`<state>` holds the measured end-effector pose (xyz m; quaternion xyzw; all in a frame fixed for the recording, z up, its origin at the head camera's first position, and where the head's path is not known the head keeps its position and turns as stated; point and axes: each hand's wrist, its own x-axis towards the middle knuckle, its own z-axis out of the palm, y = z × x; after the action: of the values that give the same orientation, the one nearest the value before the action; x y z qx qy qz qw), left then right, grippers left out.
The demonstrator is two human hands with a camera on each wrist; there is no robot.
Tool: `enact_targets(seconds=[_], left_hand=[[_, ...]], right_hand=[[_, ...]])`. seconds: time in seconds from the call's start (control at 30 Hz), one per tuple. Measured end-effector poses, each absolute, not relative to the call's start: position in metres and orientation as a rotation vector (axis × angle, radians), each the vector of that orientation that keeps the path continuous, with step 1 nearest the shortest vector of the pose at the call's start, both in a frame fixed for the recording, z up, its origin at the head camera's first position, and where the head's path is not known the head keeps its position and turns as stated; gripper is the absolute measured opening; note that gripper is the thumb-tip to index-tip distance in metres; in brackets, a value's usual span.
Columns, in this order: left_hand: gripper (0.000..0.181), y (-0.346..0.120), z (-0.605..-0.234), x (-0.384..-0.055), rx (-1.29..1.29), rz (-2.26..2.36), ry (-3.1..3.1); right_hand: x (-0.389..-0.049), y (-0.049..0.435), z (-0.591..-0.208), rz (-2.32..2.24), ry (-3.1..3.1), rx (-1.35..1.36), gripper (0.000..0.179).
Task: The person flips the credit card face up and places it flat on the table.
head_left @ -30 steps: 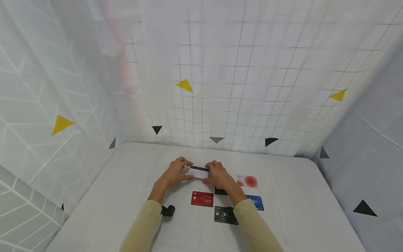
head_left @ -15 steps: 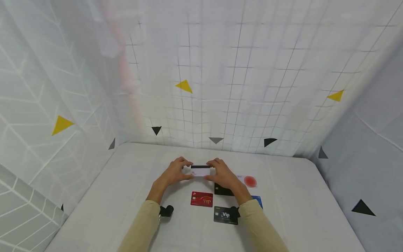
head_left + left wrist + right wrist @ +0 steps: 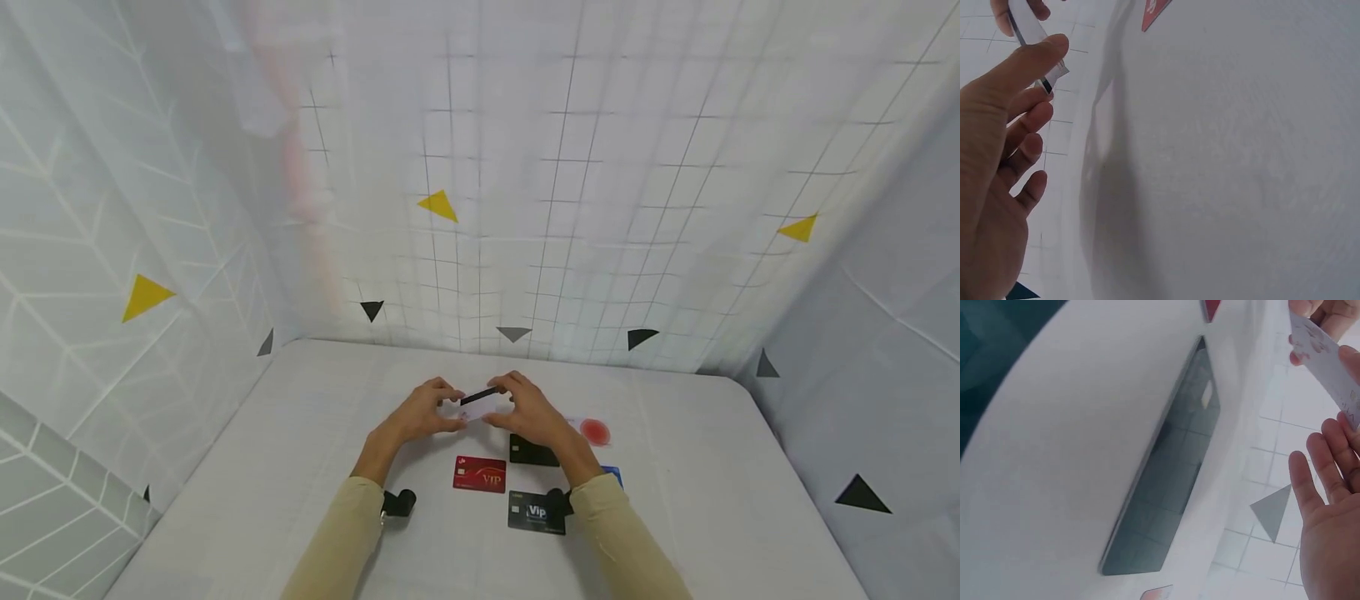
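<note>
Between both hands, over the far middle of the white table, is a white bank card (image 3: 477, 407) with a black magnetic stripe along its upper edge. My left hand (image 3: 420, 412) pinches its left end between thumb and fingers. The right hand (image 3: 529, 415) pinches the other end, which stands higher in the head view. Reddish print shows on the card (image 3: 1319, 351) in the right wrist view. From the left wrist, the card (image 3: 1027, 22) appears almost edge-on, the left thumb lying across it. Nearest below the hands lies a red VIP card (image 3: 479, 475).
A dark card (image 3: 531, 452) lies by the right wrist, with a black Vip card (image 3: 536, 515) in front of it. The right forearm partly hides a red-circle card (image 3: 596, 432) and a blue card (image 3: 614, 474). Patterned curtains (image 3: 555, 208) hang behind the table (image 3: 690, 483).
The held card has turned: its right end was lower, then level, and is now higher. The right hand shifted slightly, uncovering the black Vip card and covering more of the blue one.
</note>
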<state>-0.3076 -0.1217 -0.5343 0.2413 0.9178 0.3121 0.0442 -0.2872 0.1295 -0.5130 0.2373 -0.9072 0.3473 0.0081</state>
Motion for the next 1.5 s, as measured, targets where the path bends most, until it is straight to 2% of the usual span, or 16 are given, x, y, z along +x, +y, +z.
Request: enact_targets(seconds=[0.7,1.23,1.5], left_hand=[[0.056,-0.110,-0.533,-0.304,0.839,0.860,2.774],[0.052,-0.106,-0.534,-0.302,0.880,0.856,2.765],[0.055,-0.107,-0.532,-0.302,0.885,0.815,2.762]], right_hand=[[-0.284,0.118,-0.509,1.256,-2.727,0.847,0.053],[-0.284,0.118,-0.512,1.398,-2.757,0.868,0.061],[-0.284,0.116,-0.513,1.412,-2.780,0.840,0.055]])
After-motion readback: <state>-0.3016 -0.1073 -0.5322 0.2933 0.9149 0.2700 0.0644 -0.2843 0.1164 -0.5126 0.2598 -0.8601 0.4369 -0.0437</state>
